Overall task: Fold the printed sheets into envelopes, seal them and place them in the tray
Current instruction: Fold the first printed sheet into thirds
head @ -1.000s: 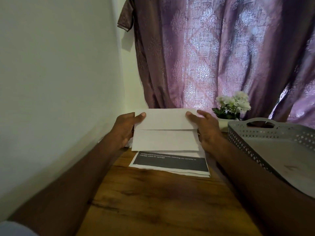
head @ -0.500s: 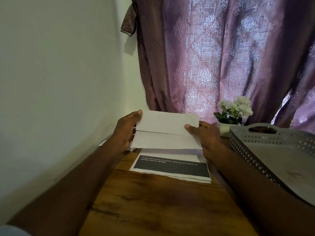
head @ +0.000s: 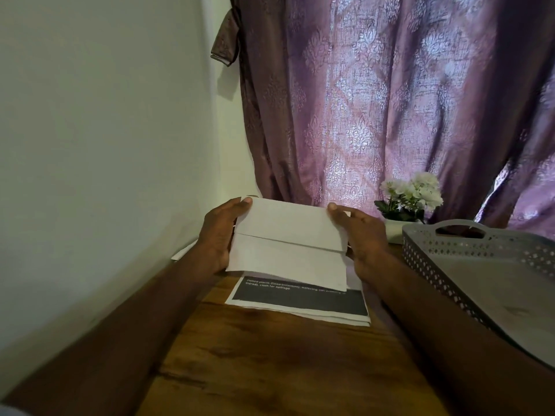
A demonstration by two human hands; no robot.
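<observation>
Left hand (head: 220, 235) and right hand (head: 362, 235) each grip, seemingly pinching, the folded sheet (head: 288, 244).

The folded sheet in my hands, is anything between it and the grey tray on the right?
Nothing visible. The folded sheet is held by the left hand and right hand; the tray sits just past the right hand.

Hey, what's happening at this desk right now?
A person is holding a folded white paper sheet up off the wooden table, the left hand gripping its left edge and the right hand its right edge. Beneath it lies a stack of printed sheets with a dark band. The grey perforated plastic tray sits to the right, and no envelope shows in the visible part of it. A small white-flowered potted plant stands behind.
</observation>
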